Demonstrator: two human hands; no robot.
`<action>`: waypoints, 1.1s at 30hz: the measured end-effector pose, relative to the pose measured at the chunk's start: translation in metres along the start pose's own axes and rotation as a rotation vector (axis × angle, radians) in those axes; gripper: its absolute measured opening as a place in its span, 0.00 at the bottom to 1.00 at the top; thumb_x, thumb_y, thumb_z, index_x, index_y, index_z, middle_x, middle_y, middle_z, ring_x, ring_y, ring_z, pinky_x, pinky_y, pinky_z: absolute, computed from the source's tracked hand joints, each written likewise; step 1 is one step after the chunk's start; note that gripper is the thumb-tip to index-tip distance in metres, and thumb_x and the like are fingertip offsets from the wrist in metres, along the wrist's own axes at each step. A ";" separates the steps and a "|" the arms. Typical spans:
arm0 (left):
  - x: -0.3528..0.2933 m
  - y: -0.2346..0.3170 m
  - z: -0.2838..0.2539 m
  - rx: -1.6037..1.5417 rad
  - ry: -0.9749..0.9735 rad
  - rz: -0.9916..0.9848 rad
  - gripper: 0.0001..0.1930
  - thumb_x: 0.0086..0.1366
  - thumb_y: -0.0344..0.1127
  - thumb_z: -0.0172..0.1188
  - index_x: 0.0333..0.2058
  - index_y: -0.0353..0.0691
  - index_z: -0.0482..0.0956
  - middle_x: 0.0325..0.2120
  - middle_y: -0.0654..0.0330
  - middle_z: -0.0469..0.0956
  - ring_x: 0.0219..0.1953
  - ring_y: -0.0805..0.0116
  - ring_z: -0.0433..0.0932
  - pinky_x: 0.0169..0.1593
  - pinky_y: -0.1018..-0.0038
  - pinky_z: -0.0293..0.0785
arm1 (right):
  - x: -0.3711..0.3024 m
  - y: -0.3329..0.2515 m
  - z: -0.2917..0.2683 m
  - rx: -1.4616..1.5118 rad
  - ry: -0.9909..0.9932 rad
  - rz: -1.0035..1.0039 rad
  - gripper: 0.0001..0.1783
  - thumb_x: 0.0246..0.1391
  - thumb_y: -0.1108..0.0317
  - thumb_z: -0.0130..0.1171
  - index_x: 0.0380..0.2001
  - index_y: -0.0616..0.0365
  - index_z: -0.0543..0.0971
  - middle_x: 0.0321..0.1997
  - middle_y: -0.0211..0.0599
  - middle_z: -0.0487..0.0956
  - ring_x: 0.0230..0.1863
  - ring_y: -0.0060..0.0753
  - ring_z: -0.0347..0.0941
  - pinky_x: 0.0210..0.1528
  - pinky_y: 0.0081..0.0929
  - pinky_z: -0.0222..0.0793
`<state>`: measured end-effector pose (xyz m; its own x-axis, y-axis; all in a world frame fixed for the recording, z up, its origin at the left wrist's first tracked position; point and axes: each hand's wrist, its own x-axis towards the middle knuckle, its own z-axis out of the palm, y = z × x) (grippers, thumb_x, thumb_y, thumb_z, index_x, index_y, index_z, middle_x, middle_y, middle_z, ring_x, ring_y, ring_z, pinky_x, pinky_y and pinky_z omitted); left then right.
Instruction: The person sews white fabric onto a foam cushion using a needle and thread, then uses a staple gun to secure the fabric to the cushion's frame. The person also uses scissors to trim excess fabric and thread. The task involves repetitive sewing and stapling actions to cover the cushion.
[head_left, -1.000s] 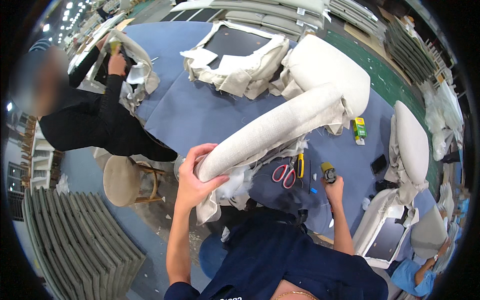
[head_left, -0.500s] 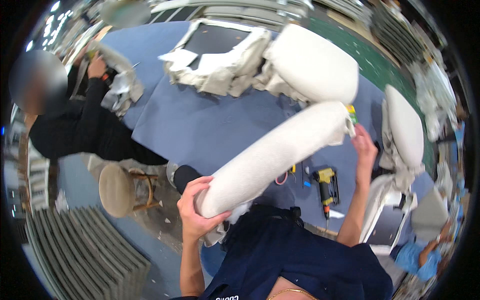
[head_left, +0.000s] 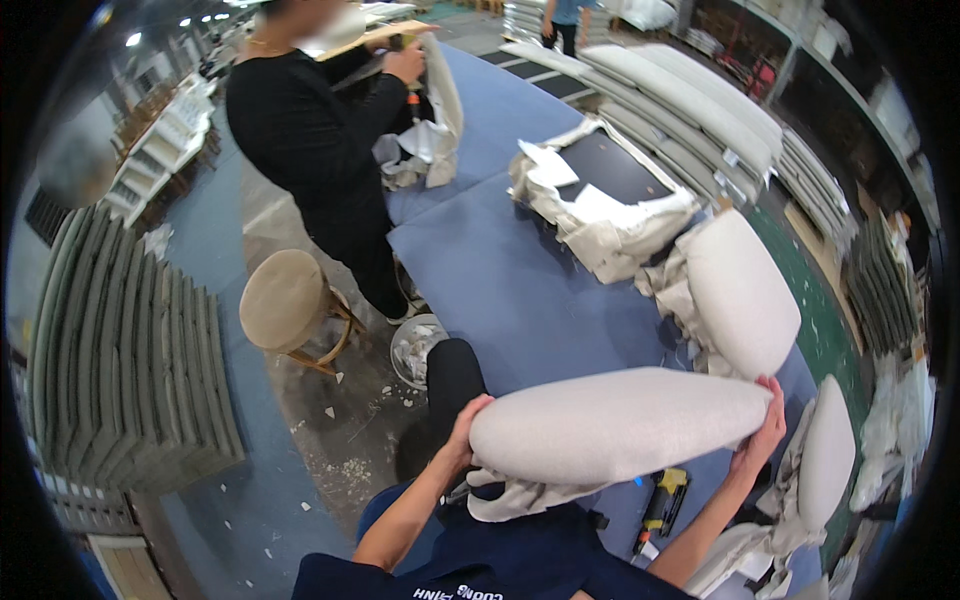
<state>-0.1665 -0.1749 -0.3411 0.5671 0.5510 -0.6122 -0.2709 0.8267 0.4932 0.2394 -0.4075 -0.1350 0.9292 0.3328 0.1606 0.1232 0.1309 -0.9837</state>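
Note:
A padded seat cushion [head_left: 610, 425] in off-white fabric is held up in front of me, its loose fabric edge [head_left: 530, 498] hanging beneath. Its left end is gripped by my left hand [head_left: 463, 432], with the fingers partly behind the padding. My right hand [head_left: 764, 432] clasps the other end, thumb and fingers around the edge. Just below the cushion, a yellow and black staple gun [head_left: 664, 500] lies on the blue-covered table [head_left: 500, 310]. Past the cushion's right end rests another covered cushion [head_left: 745, 295].
An upside-down cushion with a dark base [head_left: 612, 165] lies farther along the table. At the far left corner, a co-worker in black [head_left: 310, 130] handles fabric. Left of the table are a round stool [head_left: 284, 300], a scrap bucket [head_left: 408, 350] and stacked grey panels [head_left: 130, 350].
The view has swung left. The cushion has turned from a slant to nearly level and sits lower over the table. My right hand has closed on its right end.

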 end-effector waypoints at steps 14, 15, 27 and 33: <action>0.001 0.014 -0.019 0.322 -0.150 -0.233 0.31 0.69 0.60 0.59 0.57 0.38 0.78 0.53 0.56 0.81 0.52 0.65 0.80 0.56 0.64 0.76 | -0.044 -0.029 0.028 0.265 0.174 0.034 0.34 0.75 0.49 0.44 0.63 0.73 0.70 0.64 0.52 0.75 0.66 0.43 0.70 0.70 0.38 0.63; -0.006 0.016 -0.024 0.321 -0.135 -0.228 0.31 0.70 0.60 0.59 0.57 0.38 0.78 0.53 0.56 0.81 0.52 0.65 0.80 0.57 0.64 0.76 | -0.048 -0.036 0.037 0.249 0.162 0.023 0.33 0.75 0.50 0.44 0.62 0.73 0.71 0.64 0.52 0.74 0.66 0.42 0.70 0.69 0.38 0.64; -0.074 -0.004 -0.072 0.020 0.216 0.499 0.29 0.67 0.38 0.66 0.63 0.39 0.66 0.55 0.58 0.77 0.56 0.62 0.77 0.59 0.62 0.76 | 0.043 0.096 0.180 0.254 -0.270 0.070 0.27 0.70 0.46 0.46 0.38 0.59 0.83 0.40 0.35 0.84 0.40 0.32 0.77 0.51 0.29 0.72; -0.055 -0.023 -0.118 0.589 0.295 0.107 0.45 0.64 0.46 0.72 0.70 0.38 0.55 0.64 0.47 0.67 0.58 0.57 0.76 0.60 0.63 0.74 | -0.038 0.278 0.158 -0.623 -0.382 -0.191 0.31 0.52 0.67 0.68 0.59 0.68 0.75 0.59 0.56 0.77 0.62 0.56 0.73 0.66 0.43 0.67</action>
<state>-0.2836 -0.2103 -0.3919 0.3016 0.7038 -0.6432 0.2035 0.6116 0.7646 0.1835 -0.2365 -0.4014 0.7008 0.6725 0.2379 0.5494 -0.2962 -0.7813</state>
